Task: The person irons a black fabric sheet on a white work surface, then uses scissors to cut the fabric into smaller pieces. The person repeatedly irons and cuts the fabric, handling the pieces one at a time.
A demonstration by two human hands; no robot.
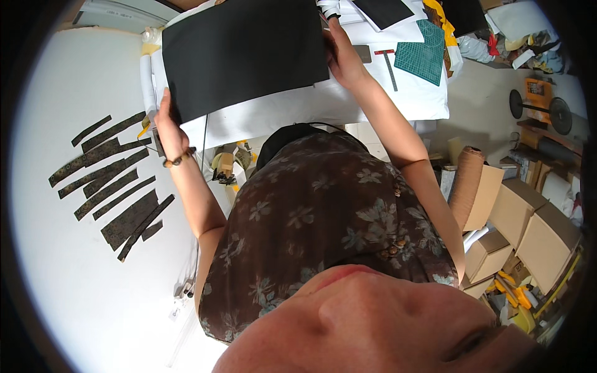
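Observation:
A large black sheet [249, 56] is held up above the white-covered table by its two side edges. My left hand [169, 124], with a bracelet at the wrist, is closed on the sheet's lower left edge, its thumb showing along the side. On the right edge is my right hand [343, 57], its fingers partly hidden by the sheet. Just right of that hand lie a small dark grey rectangular piece [362, 54] and a T-shaped ruler [390, 68] with a red head.
A green cutting mat [423, 53] and white papers with a smaller black sheet [382, 12] are on the table [413, 102]. Dark patterned strips [102, 171] hang at the left on a white surface. Cardboard boxes [516, 202] and a brown roll [465, 186] stand at the right.

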